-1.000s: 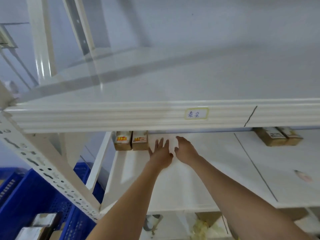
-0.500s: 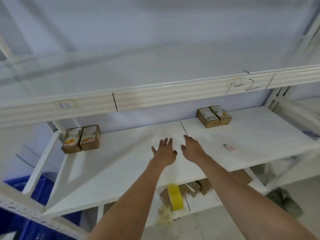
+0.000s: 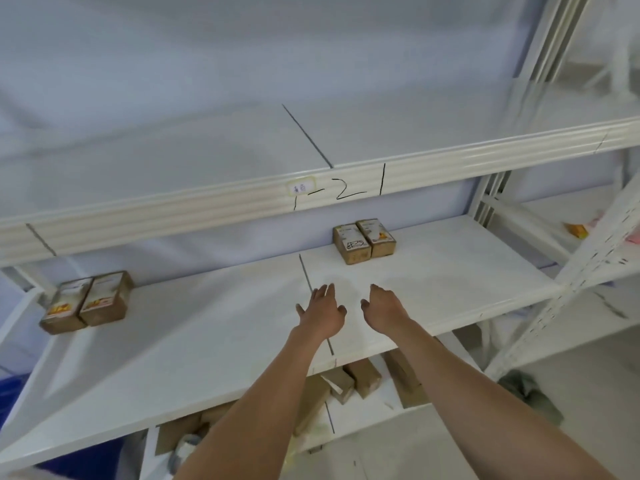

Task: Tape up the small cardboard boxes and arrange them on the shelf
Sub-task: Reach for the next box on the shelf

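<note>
Two small brown cardboard boxes stand side by side at the back of the white middle shelf, right of its seam. Another pair of boxes sits at the shelf's far left. My left hand and my right hand reach out over the shelf near the seam, palms down, fingers straight, holding nothing. Both hands are well short of the right pair of boxes.
More brown boxes and flat cardboard lie on the lower shelf under my arms. The upper shelf beam carries a label and black marker lines. White uprights stand at right, a blue crate at far left.
The view has swung right: the left pair of boxes slid toward the left edge and the right pair toward the centre. Both hands stay outstretched, empty, over the shelf seam.
</note>
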Tool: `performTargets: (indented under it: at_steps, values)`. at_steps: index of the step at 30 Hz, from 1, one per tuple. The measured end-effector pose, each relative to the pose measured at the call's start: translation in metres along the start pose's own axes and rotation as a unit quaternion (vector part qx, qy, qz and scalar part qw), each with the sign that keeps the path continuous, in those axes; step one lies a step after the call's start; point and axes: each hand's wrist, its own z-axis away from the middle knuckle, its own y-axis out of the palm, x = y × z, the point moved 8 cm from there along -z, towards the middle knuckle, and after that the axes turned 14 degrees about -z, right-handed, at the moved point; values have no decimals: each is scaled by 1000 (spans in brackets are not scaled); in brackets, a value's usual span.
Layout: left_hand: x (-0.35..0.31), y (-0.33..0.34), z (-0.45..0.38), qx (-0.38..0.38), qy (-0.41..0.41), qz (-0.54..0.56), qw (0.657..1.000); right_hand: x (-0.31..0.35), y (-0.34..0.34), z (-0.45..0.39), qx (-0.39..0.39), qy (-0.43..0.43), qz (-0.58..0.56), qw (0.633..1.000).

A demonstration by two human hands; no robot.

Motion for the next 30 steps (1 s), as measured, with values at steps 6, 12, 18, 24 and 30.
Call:
performTargets:
  at_steps: [6, 12, 18, 24, 30]
  values:
    - [-10, 6, -56, 2, -5, 8, 1000, -21, -11, -47, -3, 29, 22, 999]
    - [-13, 16, -114, 12, 4, 13, 1000, -47, -22, -94, -8, 70, 39, 997]
    - [-11, 34, -141, 34, -13, 29, 999, -75, -5, -121, 39, 105, 76, 991]
    - [-8, 31, -163, 24, -58, 36, 997, -96, 17, -143, 76, 114, 103, 985]
    - [-23, 19, -184, 0, -71, 39, 997, -109, -2, -167, 41, 101, 79, 991]
